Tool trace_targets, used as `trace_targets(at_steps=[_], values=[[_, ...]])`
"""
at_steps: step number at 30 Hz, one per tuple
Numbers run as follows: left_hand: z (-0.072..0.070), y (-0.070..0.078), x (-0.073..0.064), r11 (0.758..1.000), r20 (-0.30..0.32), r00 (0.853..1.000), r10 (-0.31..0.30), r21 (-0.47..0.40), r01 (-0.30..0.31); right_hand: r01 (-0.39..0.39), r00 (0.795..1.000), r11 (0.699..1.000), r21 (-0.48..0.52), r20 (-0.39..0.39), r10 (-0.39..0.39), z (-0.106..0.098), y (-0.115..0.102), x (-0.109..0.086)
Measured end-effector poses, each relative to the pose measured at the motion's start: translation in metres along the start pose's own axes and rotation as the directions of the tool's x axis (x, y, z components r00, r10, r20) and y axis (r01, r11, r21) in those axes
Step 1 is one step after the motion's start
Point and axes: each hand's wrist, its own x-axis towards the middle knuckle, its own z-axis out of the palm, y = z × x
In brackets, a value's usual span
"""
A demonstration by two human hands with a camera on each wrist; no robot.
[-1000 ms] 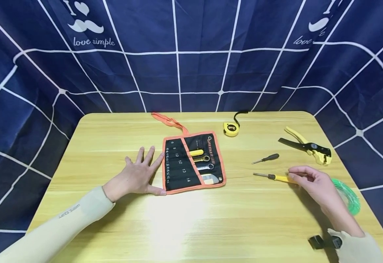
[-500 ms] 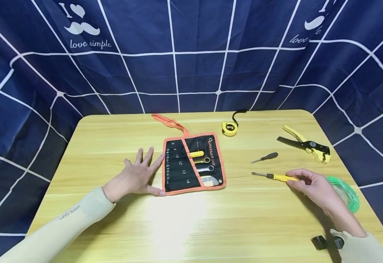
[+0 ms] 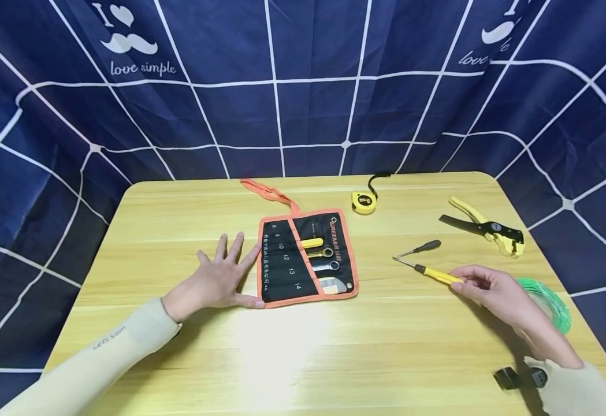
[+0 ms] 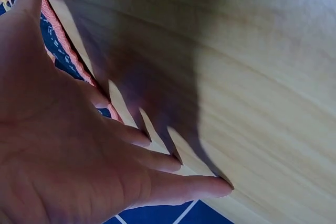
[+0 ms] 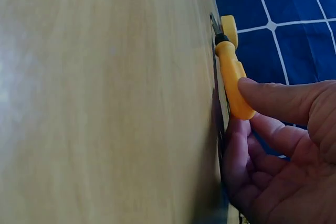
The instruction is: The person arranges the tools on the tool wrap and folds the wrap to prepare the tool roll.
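My right hand (image 3: 500,297) pinches the end of a yellow-handled screwdriver (image 3: 440,275) between thumb and fingers; its shaft points left, the tip close to a smaller black screwdriver (image 3: 427,245) on the table. The right wrist view shows the thumb (image 5: 283,100) against the yellow handle (image 5: 231,80). With fingers spread, my left hand (image 3: 216,280) rests at the left edge of a black tool pouch (image 3: 287,263) with orange trim, thumb and little-finger side touching or very near that border. In the pouch sit a yellow-handled tool (image 3: 312,243), two wrenches (image 3: 326,266) and a utility knife (image 3: 333,285).
A yellow tape measure (image 3: 363,202) lies behind the pouch. To the right are a yellow-and-black wire stripper (image 3: 490,229) and a coil of green wire (image 3: 554,306), partly behind the right wrist. A blue checked cloth (image 3: 313,115) encloses the wooden table (image 3: 303,358).
The yellow screwdriver has swung so its tip moved up and left toward the black screwdriver, while the right hand took hold of its handle end. The left hand stays in place.
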Motion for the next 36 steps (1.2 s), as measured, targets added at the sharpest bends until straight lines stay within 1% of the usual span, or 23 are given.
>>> trace_targets(at_steps=[2, 4, 5, 6, 7, 8, 10, 11, 12, 15, 18, 21, 25, 27, 33, 36], values=[[0.001, 0.0, 0.0, 1.0, -0.004, 1.0, -0.003, 0.0, 0.003, -0.011, 1.0, 1.0, 0.02, 0.002, 0.011, -0.001, 0.0, 0.0], [0.002, 0.001, 0.0, 1.0, 0.001, 1.0, -0.006, -0.001, 0.006, -0.013, 1.0, 0.997, 0.079, -0.007, 0.013, -0.001, 0.0, 0.0], [0.002, 0.001, 0.0, 1.0, 0.006, 1.0, -0.008, 0.0, 0.008, -0.01, 1.0, 0.988, 0.155, -0.007, 0.011, -0.001, 0.0, 0.001], [0.002, 0.001, 0.0, 1.0, 0.011, 1.0, -0.008, 0.001, 0.008, -0.002, 1.0, 0.971, 0.24, -0.008, 0.004, 0.0, 0.0, 0.002], [0.002, 0.001, 0.0, 1.0, 0.014, 1.0, -0.008, 0.002, 0.008, 0.008, 1.0, 0.945, 0.327, -0.01, -0.005, 0.0, 0.0, 0.003], [0.001, 0.001, 0.0, 1.0, 0.017, 1.0, -0.009, 0.001, 0.009, 0.02, 1.0, 0.91, 0.414, -0.013, -0.017, 0.001, -0.001, 0.004], [0.001, 0.001, 0.0, 1.0, 0.026, 1.0, -0.009, -0.004, 0.01, 0.035, 0.999, 0.822, 0.568, -0.016, -0.031, 0.003, -0.002, 0.006], [0.0, 0.001, 0.0, 1.0, 0.027, 1.0, -0.009, -0.004, 0.009, 0.04, 0.999, 0.779, 0.626, -0.016, -0.038, 0.004, -0.004, 0.007], [0.0, 0.001, 0.0, 1.0, 0.027, 1.0, -0.008, -0.005, 0.008, 0.042, 0.999, 0.756, 0.654, -0.021, -0.038, 0.005, -0.005, 0.009], [0.0, 0.0, 0.0, 1.0, 0.028, 1.0, -0.006, -0.001, 0.006, 0.046, 0.999, 0.706, 0.707, -0.032, -0.032, 0.007, -0.01, 0.012], [0.001, 0.0, 0.0, 1.0, 0.025, 1.0, -0.003, 0.006, 0.003, 0.057, 0.998, 0.669, 0.742, -0.038, -0.043, 0.009, -0.016, 0.016], [0.001, 0.0, 0.0, 1.0, 0.022, 1.0, -0.002, 0.008, 0.002, 0.088, 0.996, 0.634, 0.768, -0.049, -0.079, 0.012, -0.023, 0.019], [0.001, 0.0, 0.0, 1.0, 0.028, 1.0, -0.005, 0.016, 0.004, 0.118, 0.992, 0.614, 0.78, -0.066, -0.107, 0.015, -0.033, 0.025], [0.002, 0.0, 0.0, 1.0, 0.027, 1.0, -0.004, 0.018, 0.003, 0.127, 0.991, 0.614, 0.779, -0.071, -0.115, 0.018, -0.038, 0.029], [0.003, -0.001, 0.001, 1.0, 0.023, 1.0, 0.001, 0.022, -0.001, 0.133, 0.99, 0.634, 0.762, -0.073, -0.12, 0.027, -0.056, 0.041], [0.003, -0.001, 0.001, 1.0, 0.018, 1.0, 0.003, 0.026, -0.003, 0.134, 0.99, 0.652, 0.746, -0.067, -0.126, 0.031, -0.066, 0.047]])
